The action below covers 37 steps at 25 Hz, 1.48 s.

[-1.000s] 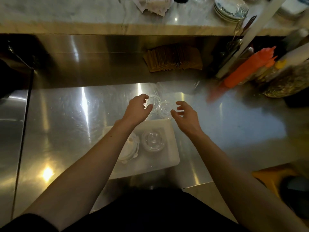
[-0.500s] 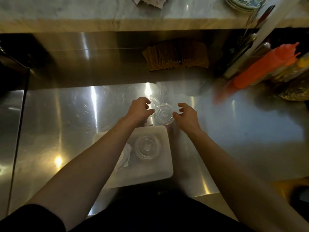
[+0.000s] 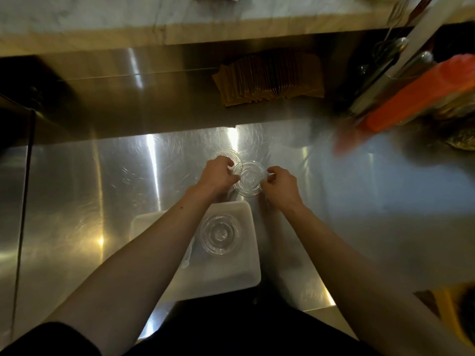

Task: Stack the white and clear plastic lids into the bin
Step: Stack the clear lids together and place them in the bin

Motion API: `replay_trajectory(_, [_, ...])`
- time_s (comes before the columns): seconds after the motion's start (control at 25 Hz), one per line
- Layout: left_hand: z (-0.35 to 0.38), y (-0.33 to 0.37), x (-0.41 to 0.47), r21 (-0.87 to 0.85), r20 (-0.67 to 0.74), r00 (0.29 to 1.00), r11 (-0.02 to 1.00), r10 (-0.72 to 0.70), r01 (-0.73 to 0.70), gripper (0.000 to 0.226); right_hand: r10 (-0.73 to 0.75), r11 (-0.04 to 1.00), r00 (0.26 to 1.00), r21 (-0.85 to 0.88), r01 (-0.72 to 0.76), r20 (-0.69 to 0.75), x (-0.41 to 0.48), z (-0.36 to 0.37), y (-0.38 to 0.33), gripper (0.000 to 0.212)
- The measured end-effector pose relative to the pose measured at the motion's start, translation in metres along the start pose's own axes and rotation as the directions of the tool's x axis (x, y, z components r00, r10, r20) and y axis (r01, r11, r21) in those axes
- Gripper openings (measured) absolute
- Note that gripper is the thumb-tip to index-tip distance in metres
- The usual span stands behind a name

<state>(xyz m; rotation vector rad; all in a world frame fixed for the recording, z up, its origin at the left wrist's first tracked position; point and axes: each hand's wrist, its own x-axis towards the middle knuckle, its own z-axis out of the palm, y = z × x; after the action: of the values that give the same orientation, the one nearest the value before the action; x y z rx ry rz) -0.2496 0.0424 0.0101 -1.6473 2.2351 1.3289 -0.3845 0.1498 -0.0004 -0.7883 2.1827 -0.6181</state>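
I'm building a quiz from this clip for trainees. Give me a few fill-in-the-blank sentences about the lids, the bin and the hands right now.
1. The left hand and right hand close on a clear lid from ____ sides.
2. That lid lies on the ____ counter.
3. A second lid on the counter is partly hidden by the ____ hand.
4. The white bin holds a stack of ____ lids.

Missing words: opposite; steel; left; clear

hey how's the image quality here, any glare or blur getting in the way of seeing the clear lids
Head view: dim overall, with bright glare streaks on the steel counter; the clear lid between the left hand and right hand stays readable; the orange bottle at right is smeared with blur; edges bow from the wide lens.
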Motion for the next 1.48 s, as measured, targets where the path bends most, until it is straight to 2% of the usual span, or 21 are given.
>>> replay_trajectory(0.12, [0.001, -0.003, 0.001, 0.010, 0.011, 1.000, 1.000, -0.008, 0.008, 0.047, 0.013, 0.999, 1.000, 0.047, -0.012, -0.010, 0.000, 0.004, 0.000, 0.031])
replay_trajectory(0.32, [0.000, -0.004, 0.004, -0.036, -0.002, 0.999, 0.999, -0.036, 0.036, 0.043, 0.131, 0.971, 0.991, 0.207, -0.123, -0.024, 0.002, 0.010, 0.000, 0.028])
replay_trajectory(0.44, [-0.004, -0.002, 0.004, -0.062, -0.031, 0.999, 0.998, -0.023, 0.021, 0.037, 0.136, 0.963, 0.990, 0.240, -0.125, -0.030, 0.002, 0.011, -0.002, 0.022])
replay_trajectory(0.6, [-0.013, -0.004, 0.004, -0.155, -0.071, 0.996, 0.987, -0.045, 0.033, 0.027, 0.144, 0.936, 0.989, 0.327, -0.133, -0.010, 0.005, 0.011, -0.007, 0.024])
replay_trajectory(0.84, [-0.021, -0.017, 0.001, -0.305, -0.024, 0.990, 0.944, -0.137, 0.123, 0.025, 0.160, 0.911, 0.986, 0.377, -0.167, 0.051, 0.012, 0.009, -0.014, 0.025])
replay_trajectory(1.0, [-0.023, -0.029, 0.001, -0.250, -0.117, 0.986, 0.964, -0.122, 0.090, 0.030, 0.168, 0.906, 0.977, 0.371, -0.205, 0.128, 0.017, 0.019, -0.022, 0.023])
replay_trajectory(1.2, [-0.027, -0.035, 0.007, -0.247, -0.255, 0.959, 0.967, -0.123, 0.058, 0.031, 0.133, 0.931, 0.985, 0.326, -0.163, 0.114, 0.033, 0.027, -0.037, 0.025])
replay_trajectory(1.36, [-0.025, -0.038, 0.012, -0.204, -0.223, 0.967, 0.976, -0.122, 0.076, 0.020, 0.111, 0.965, 0.991, 0.231, -0.126, 0.079, 0.040, 0.035, -0.039, 0.026])
replay_trajectory(1.48, [-0.023, -0.039, 0.013, -0.222, -0.213, 0.967, 0.971, -0.142, 0.094, 0.026, 0.107, 0.973, 0.992, 0.198, -0.118, 0.064, 0.043, 0.041, -0.039, 0.028])
